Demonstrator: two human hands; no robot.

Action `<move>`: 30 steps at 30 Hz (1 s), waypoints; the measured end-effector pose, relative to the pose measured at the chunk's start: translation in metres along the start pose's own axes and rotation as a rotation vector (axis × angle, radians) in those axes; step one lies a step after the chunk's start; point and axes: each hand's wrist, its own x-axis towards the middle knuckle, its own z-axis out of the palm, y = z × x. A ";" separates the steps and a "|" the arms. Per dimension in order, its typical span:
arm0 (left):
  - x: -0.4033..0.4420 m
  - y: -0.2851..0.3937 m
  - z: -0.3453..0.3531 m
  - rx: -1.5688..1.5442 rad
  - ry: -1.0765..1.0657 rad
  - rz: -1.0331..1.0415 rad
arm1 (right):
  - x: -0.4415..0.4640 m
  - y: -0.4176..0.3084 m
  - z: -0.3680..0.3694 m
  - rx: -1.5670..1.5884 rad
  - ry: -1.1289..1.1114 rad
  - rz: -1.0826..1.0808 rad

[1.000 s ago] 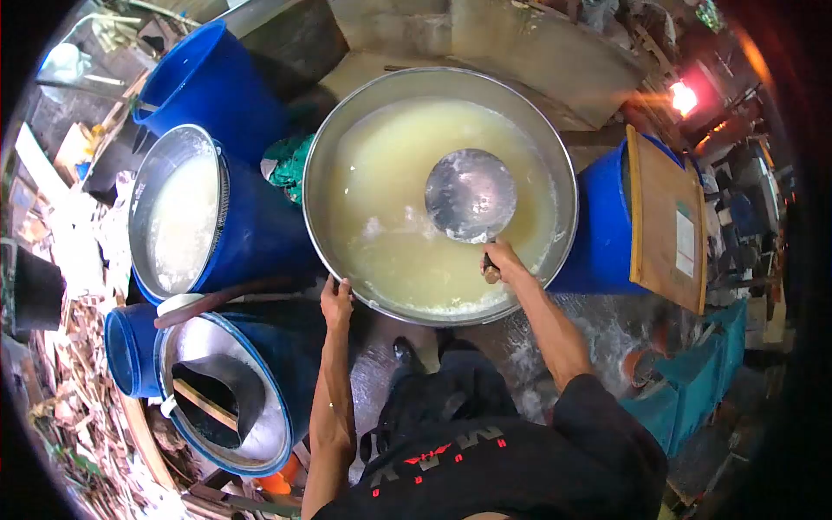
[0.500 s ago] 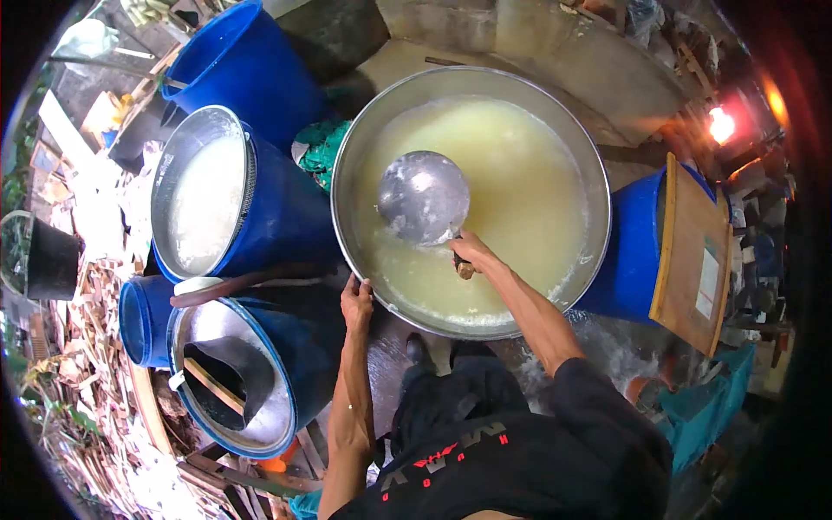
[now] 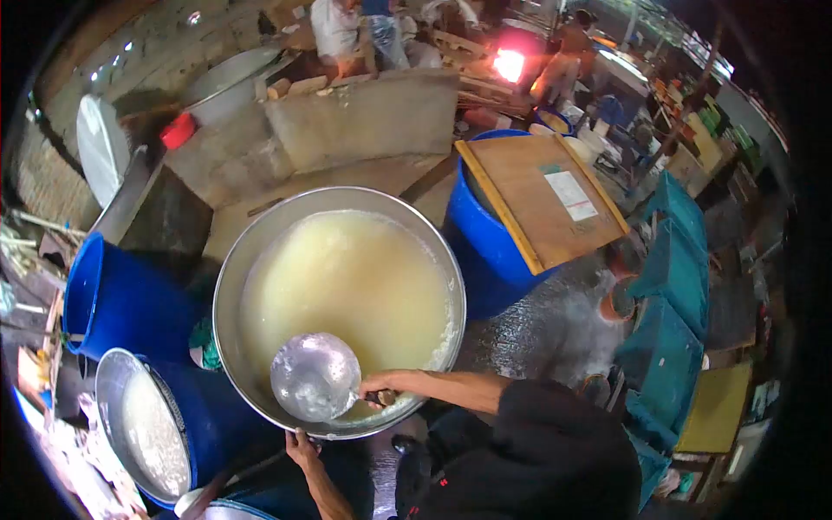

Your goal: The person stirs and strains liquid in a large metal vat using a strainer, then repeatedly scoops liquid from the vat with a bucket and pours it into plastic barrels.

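Observation:
A wide metal vat [image 3: 227, 260] holds cloudy pale-yellow liquid [image 3: 347, 269], with white bits along its inner wall. My right hand [image 3: 387, 384] is wrapped round the short handle of a large round metal ladle [image 3: 315, 374]. The ladle's bowl is over the near left part of the liquid; I cannot tell how deep it dips. On the near rim of the vat, my left hand [image 3: 302, 447] has its fingers hooked over the edge.
Left of the vat stand blue barrels [image 3: 130, 303], one topped by a sieve [image 3: 143, 425] of white matter. To the right, a wooden board [image 3: 546, 195] covers another blue barrel [image 3: 485, 251]. Behind are a low wall [image 3: 364, 121], a bright fire [image 3: 509, 65] and other people [image 3: 568, 52].
The view has swung to the right, bringing the fire and other people into sight. The ladle has moved toward the vat's near rim. Both hands keep their holds.

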 end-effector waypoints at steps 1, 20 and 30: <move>0.003 -0.003 -0.002 -0.008 -0.001 -0.014 | -0.025 0.010 0.006 0.074 0.005 -0.031; -0.206 0.111 0.112 0.372 -0.566 1.173 | -0.326 0.135 0.096 0.890 -0.103 -0.646; -0.338 0.119 0.213 0.650 -1.235 1.368 | -0.337 0.208 0.032 0.956 0.416 -0.393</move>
